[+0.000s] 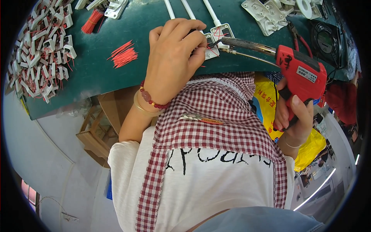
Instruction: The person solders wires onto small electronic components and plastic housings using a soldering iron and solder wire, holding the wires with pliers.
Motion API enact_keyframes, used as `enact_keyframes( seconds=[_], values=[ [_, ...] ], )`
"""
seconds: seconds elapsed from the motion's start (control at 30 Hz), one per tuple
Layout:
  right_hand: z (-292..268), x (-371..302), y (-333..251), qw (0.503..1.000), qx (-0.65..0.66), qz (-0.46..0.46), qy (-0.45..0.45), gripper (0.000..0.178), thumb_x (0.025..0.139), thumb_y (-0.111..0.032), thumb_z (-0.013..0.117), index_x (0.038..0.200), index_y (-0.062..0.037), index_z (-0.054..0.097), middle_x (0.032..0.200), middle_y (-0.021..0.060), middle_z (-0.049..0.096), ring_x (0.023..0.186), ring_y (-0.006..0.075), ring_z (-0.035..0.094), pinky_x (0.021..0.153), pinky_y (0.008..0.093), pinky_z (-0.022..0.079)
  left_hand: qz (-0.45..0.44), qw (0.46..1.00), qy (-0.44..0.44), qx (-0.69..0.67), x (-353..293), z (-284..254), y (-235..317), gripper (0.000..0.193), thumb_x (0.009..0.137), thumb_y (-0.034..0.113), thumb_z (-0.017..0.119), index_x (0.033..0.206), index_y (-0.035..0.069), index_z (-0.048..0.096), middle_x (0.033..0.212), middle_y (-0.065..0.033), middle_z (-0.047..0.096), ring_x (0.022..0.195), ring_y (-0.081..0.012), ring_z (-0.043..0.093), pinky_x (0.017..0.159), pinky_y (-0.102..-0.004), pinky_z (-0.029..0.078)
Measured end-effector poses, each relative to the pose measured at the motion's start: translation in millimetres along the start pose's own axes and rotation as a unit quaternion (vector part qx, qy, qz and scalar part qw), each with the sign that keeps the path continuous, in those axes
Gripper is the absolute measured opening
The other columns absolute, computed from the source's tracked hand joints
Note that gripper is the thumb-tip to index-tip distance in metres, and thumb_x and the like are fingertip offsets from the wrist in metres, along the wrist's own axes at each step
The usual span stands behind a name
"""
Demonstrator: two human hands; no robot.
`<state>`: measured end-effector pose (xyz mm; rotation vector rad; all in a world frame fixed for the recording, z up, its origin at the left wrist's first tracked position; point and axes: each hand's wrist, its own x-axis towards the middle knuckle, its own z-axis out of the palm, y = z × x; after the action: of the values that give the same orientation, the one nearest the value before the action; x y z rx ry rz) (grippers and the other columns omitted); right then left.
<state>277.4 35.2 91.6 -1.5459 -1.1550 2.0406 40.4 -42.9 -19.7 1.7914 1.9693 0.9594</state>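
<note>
My right hand [295,110] grips a red soldering gun [303,71] by its handle, its long metal barrel pointing left. The gun's tip is over the white plastic housings [222,33], where thin red wires stick out. Bent over the same housings is my left hand [177,50], thumb and fingertips pinched together near the wires. What they hold is hidden behind the fingers. White rods [210,12] run from the housings toward the far edge of the view.
A large heap of white plastic parts with red wires [42,50] covers the table's left. Cut red wires [124,55] and a bundle of longer red wires [92,21] lie nearby. At the right are white plates [262,15], red-handled pliers [299,38] and a black fan [325,41].
</note>
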Motion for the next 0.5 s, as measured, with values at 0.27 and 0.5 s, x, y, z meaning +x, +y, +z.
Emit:
enact_keyframes(
  seconds=[0.27,0.5],
  values=[
    [2.9,-4.1,-6.8,0.999,0.002,-0.026,0.025,0.045,0.082,-0.029,0.056,0.103,0.0098,0.049,0.047,0.0017,0.042,0.033,0.0067,0.034,0.032,0.0198,0.032,-0.001,1.0,-0.004,0.001,-0.1,-0.7,0.9,0.009,0.071,0.007,0.066,0.078,0.008,0.06,0.104,-0.0004,0.061,0.1,-0.0202,0.054,0.085,-0.0382,0.036],
    [-1.1,-0.9,0.5,1.0,0.016,-0.01,0.005,0.043,0.082,-0.027,0.055,0.104,0.0097,0.048,0.048,0.0024,0.043,0.034,0.0071,0.037,0.033,0.0204,0.034,0.0,1.0,-0.009,0.002,0.2,-1.1,0.6,0.009,0.072,0.006,0.066,0.078,0.009,0.06,0.105,-0.0002,0.06,0.101,-0.0202,0.053,0.085,-0.0383,0.036]
  ],
)
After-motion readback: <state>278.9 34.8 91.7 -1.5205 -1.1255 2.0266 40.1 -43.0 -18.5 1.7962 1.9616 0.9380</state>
